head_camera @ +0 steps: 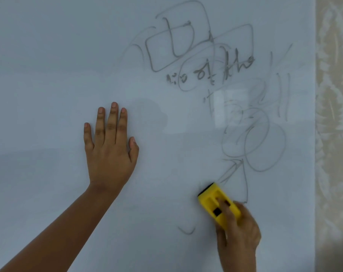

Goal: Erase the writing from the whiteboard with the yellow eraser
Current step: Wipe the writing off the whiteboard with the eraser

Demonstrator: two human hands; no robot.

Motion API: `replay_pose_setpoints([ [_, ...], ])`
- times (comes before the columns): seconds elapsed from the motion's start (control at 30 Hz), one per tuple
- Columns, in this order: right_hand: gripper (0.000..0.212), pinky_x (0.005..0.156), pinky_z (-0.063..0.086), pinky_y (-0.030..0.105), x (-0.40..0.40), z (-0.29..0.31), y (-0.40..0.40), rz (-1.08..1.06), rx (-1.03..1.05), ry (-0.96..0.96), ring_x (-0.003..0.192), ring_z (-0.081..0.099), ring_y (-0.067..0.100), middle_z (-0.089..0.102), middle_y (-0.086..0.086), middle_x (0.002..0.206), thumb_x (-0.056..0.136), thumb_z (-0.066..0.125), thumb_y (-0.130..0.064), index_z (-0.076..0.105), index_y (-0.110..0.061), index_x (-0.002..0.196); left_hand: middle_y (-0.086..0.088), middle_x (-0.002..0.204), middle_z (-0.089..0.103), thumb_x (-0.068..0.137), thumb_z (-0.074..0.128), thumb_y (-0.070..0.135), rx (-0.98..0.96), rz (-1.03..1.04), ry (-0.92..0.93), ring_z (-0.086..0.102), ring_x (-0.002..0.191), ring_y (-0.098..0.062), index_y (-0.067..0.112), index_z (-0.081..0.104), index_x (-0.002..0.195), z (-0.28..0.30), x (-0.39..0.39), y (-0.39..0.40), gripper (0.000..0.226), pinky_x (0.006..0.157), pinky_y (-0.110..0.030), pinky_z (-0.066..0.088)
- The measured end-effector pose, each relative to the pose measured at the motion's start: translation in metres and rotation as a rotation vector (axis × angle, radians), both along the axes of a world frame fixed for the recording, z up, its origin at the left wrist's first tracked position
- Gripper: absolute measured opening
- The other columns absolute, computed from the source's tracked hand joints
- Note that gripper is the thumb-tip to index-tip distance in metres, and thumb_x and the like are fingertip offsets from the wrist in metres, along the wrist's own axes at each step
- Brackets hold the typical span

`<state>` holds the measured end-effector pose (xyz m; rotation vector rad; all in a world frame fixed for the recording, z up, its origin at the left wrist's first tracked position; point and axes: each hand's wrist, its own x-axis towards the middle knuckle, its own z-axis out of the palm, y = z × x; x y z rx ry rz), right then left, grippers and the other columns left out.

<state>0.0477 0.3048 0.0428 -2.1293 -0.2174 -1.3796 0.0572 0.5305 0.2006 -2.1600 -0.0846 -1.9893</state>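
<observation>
A whiteboard fills the head view. Grey marker writing, made of boxes, loops and scribbled letters, covers its upper and middle right part, and a small curved stroke sits low down. My right hand grips the yellow eraser at the lower right, pressed on the board just below a triangle-like scribble. My left hand lies flat on the board to the left, fingers spread and pointing up, holding nothing.
The board's right edge meets a beige patterned wall or curtain. A pale window reflection glares over part of the writing. The left half of the board carries no marks.
</observation>
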Motion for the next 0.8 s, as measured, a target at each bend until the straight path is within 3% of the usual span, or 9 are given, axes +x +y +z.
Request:
replay_pose_setpoints([
  [0.1, 0.071, 0.075, 0.049, 0.061, 0.006, 0.031, 0.001, 0.012, 0.107, 0.031, 0.088, 0.06, 0.05, 0.06, 0.031, 0.11, 0.063, 0.075, 0.002, 0.04, -0.03, 0.115, -0.012, 0.155, 0.025, 0.096, 0.029, 0.027, 0.0, 0.009, -0.007, 0.017, 0.143, -0.029, 0.009, 0.024, 0.148, -0.001, -0.001, 0.0, 0.056, 0.115, -0.048, 0.009],
  [0.23, 0.048, 0.065, 0.055, 0.053, -0.01, 0.007, 0.021, 0.071, -0.01, 0.101, 0.073, 0.067, 0.043, 0.068, 0.026, 0.097, 0.063, 0.054, -0.023, 0.046, -0.031, 0.11, -0.012, 0.154, 0.026, 0.096, 0.029, 0.027, 0.004, 0.011, -0.008, 0.018, 0.143, -0.029, 0.009, 0.025, 0.148, -0.001, -0.002, 0.0, 0.056, 0.115, -0.048, 0.009],
  [0.33, 0.041, 0.057, 0.056, 0.051, -0.011, -0.015, 0.006, 0.032, 0.003, 0.176, 0.063, 0.067, 0.041, 0.07, 0.026, 0.09, 0.063, 0.044, -0.028, 0.053, -0.036, 0.102, -0.013, 0.154, 0.027, 0.095, 0.029, 0.028, -0.001, 0.012, -0.008, 0.018, 0.143, -0.029, 0.008, 0.026, 0.148, 0.0, -0.001, -0.001, 0.056, 0.115, -0.048, 0.009],
  [0.4, 0.043, 0.061, 0.055, 0.057, -0.002, -0.006, -0.015, -0.056, 0.066, 0.121, 0.069, 0.065, 0.048, 0.066, 0.032, 0.098, 0.066, 0.061, -0.018, 0.061, -0.034, 0.105, -0.013, 0.154, 0.027, 0.095, 0.029, 0.027, -0.005, 0.014, -0.006, 0.018, 0.143, -0.029, 0.009, 0.026, 0.148, -0.001, -0.001, -0.002, 0.056, 0.115, -0.049, 0.009],
  [0.5, 0.068, 0.075, 0.047, 0.063, 0.012, 0.018, -0.026, -0.121, 0.255, 0.163, 0.09, 0.056, 0.054, 0.056, 0.035, 0.113, 0.06, 0.078, 0.005, 0.057, -0.013, 0.122, -0.012, 0.154, 0.026, 0.095, 0.03, 0.027, -0.004, 0.019, -0.003, 0.017, 0.143, -0.029, 0.009, 0.025, 0.148, -0.001, 0.0, -0.003, 0.056, 0.115, -0.049, 0.009],
  [0.6, 0.074, 0.077, 0.046, 0.061, 0.011, 0.031, -0.004, -0.032, 0.255, 0.165, 0.094, 0.055, 0.054, 0.054, 0.034, 0.116, 0.06, 0.079, 0.003, 0.052, -0.014, 0.126, -0.012, 0.155, 0.024, 0.095, 0.029, 0.027, -0.008, 0.019, -0.005, 0.016, 0.144, -0.029, 0.009, 0.024, 0.148, -0.001, 0.0, -0.002, 0.056, 0.115, -0.048, 0.007],
  [0.67, 0.075, 0.069, 0.051, 0.06, 0.006, 0.016, 0.012, 0.033, 0.158, 0.148, 0.083, 0.061, 0.051, 0.061, 0.032, 0.108, 0.051, 0.084, -0.001, 0.058, -0.019, 0.119, -0.012, 0.155, 0.024, 0.095, 0.028, 0.027, -0.008, 0.018, -0.008, 0.016, 0.144, -0.029, 0.009, 0.024, 0.148, -0.001, 0.0, -0.001, 0.056, 0.115, -0.048, 0.007],
  [0.73, 0.061, 0.061, 0.055, 0.055, -0.001, -0.003, 0.015, 0.065, 0.091, 0.155, 0.074, 0.066, 0.045, 0.066, 0.028, 0.102, 0.057, 0.073, -0.019, 0.055, -0.027, 0.115, -0.012, 0.155, 0.024, 0.096, 0.027, 0.027, 0.0, 0.019, -0.011, 0.016, 0.144, -0.029, 0.009, 0.024, 0.148, -0.001, 0.001, -0.001, 0.056, 0.115, -0.048, 0.008],
  [0.8, 0.055, 0.06, 0.055, 0.055, 0.002, -0.01, 0.003, 0.026, 0.121, 0.135, 0.073, 0.065, 0.046, 0.065, 0.029, 0.103, 0.063, 0.063, -0.025, 0.046, -0.029, 0.115, -0.012, 0.155, 0.024, 0.096, 0.027, 0.027, 0.001, 0.024, -0.016, 0.016, 0.144, -0.029, 0.009, 0.024, 0.148, -0.002, 0.001, 0.0, 0.055, 0.115, -0.049, 0.009],
])
